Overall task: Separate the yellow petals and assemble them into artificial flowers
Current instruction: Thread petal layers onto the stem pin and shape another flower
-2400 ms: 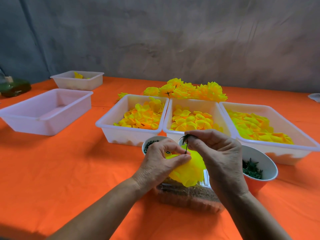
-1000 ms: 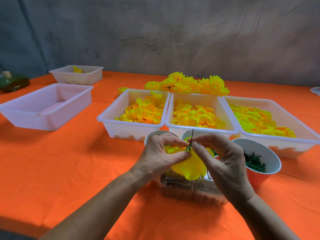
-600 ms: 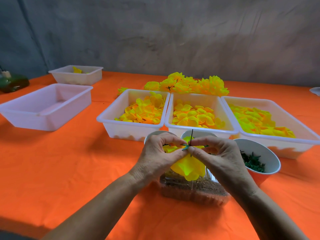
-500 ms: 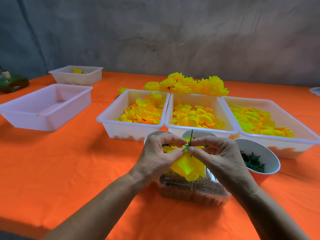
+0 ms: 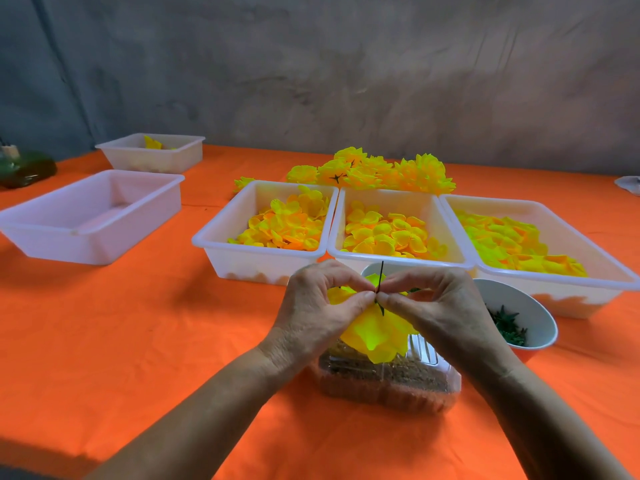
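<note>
At the lower centre of the frame a stack of bright yellow fabric petals (image 5: 375, 336) is threaded on a thin dark green wire stem (image 5: 381, 277), whose tip stands up between the two thumbs. The left hand (image 5: 320, 306) is closed in a pinch on the stem and the top petal, and the right hand (image 5: 433, 306) is likewise closed, thumb and forefinger nipping the stem from the other side; the fingertips of both meet at the wire. The step in hand is judged to be the seating of a petal layer down the stem, and it is best done with the wire held straight and the petals pushed evenly so that the hole is not torn. Just below the hands a clear plastic clamshell box (image 5: 388, 382) of brownish matter is seen. To the right a white bowl with an orange outside (image 5: 533, 317) holds small dark green pieces. Above, three white plastic trays (image 5: 242, 261) side by side are filled with loose yellow-orange petals, and behind them finished yellow flowers (image 5: 374, 171) are heaped on the orange tablecloth (image 5: 138, 341). At the left stands a larger white tray (image 5: 83, 244) in which nothing can be made out, with a small white tray (image 5: 152, 157) beyond it holding a few yellow petals.
</note>
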Available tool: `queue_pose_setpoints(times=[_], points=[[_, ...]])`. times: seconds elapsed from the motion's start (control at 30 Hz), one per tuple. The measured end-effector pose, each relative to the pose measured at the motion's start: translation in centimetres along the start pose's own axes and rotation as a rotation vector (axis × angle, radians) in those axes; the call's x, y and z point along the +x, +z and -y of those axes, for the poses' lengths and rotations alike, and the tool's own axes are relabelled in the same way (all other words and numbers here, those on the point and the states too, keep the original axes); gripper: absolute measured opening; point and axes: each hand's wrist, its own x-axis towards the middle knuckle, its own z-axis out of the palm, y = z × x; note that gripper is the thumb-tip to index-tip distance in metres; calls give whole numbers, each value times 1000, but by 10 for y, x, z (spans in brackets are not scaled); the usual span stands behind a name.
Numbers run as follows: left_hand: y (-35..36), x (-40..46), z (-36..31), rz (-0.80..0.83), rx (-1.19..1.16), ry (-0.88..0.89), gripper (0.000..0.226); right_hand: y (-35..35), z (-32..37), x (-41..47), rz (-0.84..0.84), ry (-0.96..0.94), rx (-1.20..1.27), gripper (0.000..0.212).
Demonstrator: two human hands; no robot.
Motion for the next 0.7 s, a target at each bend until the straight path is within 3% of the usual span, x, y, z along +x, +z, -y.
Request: queue_pose_setpoints(times=[0.1, 0.27, 0.53, 0.7], points=[[0, 1, -2, -1, 68, 30, 7, -2, 4, 1, 16, -50, -83, 20], [-1, 3, -6, 5, 153, 55, 20, -4, 6, 5, 74, -53, -135, 14], [-1, 4, -2, 24, 218, 103, 14, -3, -2, 4, 57, -70, -105, 23], [3, 1, 6, 41, 254, 122, 9, 1, -11, -2, 32, -43, -77, 14]])
